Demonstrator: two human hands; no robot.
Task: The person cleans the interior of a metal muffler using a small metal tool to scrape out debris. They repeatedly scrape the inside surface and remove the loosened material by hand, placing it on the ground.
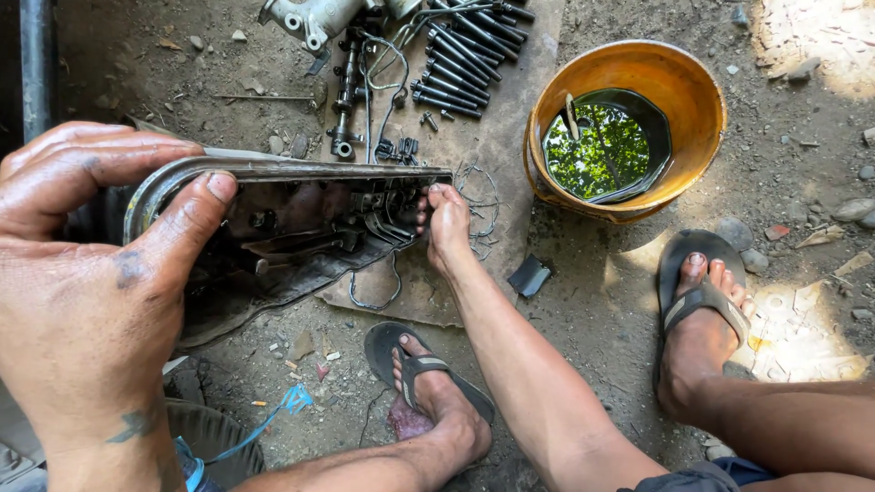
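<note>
A: Nearest the camera, what is the left hand (87,301) doing?

B: It clamps the near end of a dark, oily metal engine cover (292,214), held on edge above the ground. The thumb presses on the inner face and the other fingers curl together over the rim.

A: And the right hand (447,223)?

B: It is at the far end of the same cover, fingers bunched and curled round the corner. Whether they pinch some small part there, I cannot tell.

A: What lies around the feet?

B: Two feet in black flip-flops (697,273) stand on the dirt, and a blue cord (278,410) trails near the left one. Under the cover lies a worn sheet of cardboard (497,137).

A: Farther out?

B: On the cardboard are bent wire clips (478,196), a row of long dark bolts (465,59), a rocker shaft assembly (344,91) and a pale cast housing (310,18). To the right stands an orange bucket (679,87) of dark liquid mirroring leaves.

A: How far along does it look?

B: The stripping seems well advanced, since many parts are already out and laid in order. The cover is dirty, and its inner fittings appear in place.
</note>
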